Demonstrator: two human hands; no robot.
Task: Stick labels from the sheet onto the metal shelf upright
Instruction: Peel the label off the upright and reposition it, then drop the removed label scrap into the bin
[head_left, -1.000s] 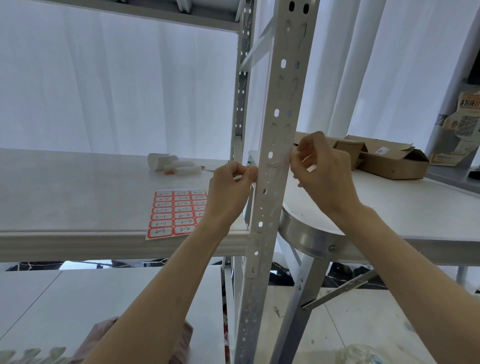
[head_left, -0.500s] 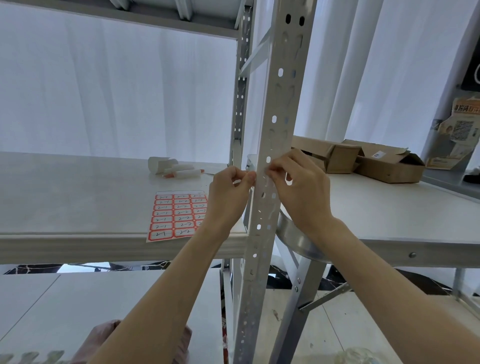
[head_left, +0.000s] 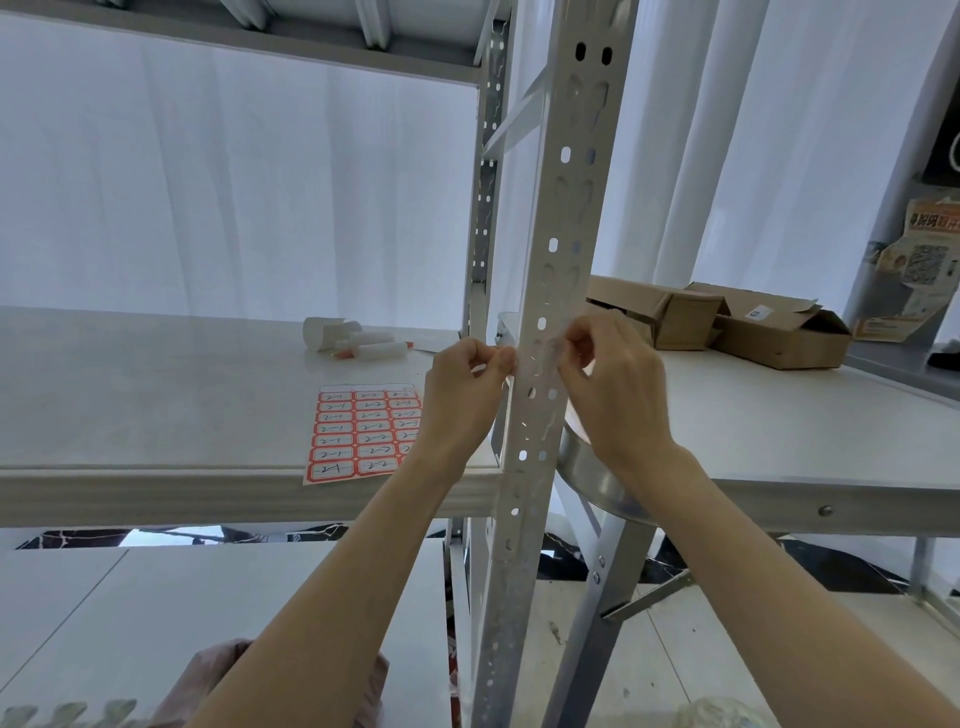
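Head camera faces forward, close to the upright (head_left: 545, 322).

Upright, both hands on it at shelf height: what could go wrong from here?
1. The metal upright is full of punched holes where the left hand and right hand pinch; whatever they press on may bridge a hole and lift.
2. The label sheet overhangs the shelf board's front edge beside the left forearm; a brush could knock it off.

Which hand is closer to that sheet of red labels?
Left. The left hand hovers over the sheet's right edge; the right hand is beyond the upright.
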